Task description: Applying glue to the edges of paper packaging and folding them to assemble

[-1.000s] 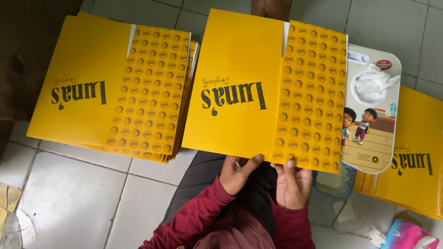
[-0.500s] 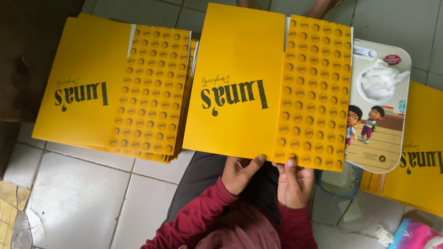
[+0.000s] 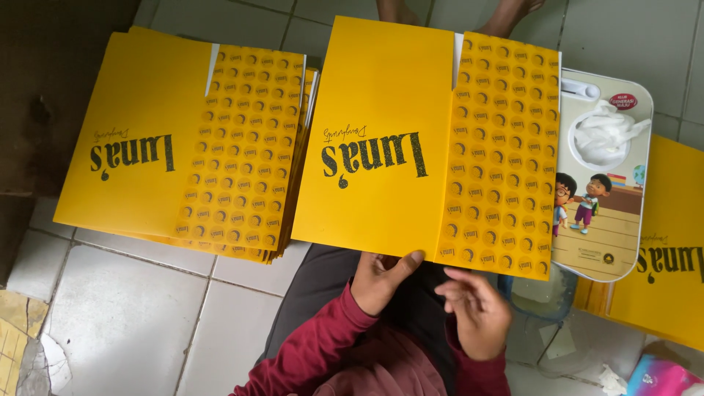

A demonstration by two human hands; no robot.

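The right hand (image 3: 475, 312) has let go of the flat yellow cardboard folder (image 3: 389, 139), fingers loose just below its edge, while the left hand (image 3: 379, 279) still pinches that edge.

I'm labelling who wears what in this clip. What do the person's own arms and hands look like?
Both arms wear long dark red sleeves of soft knit cloth, reaching to the wrists. The left hand and right hand are bare: no gloves, and no rings or watch show.
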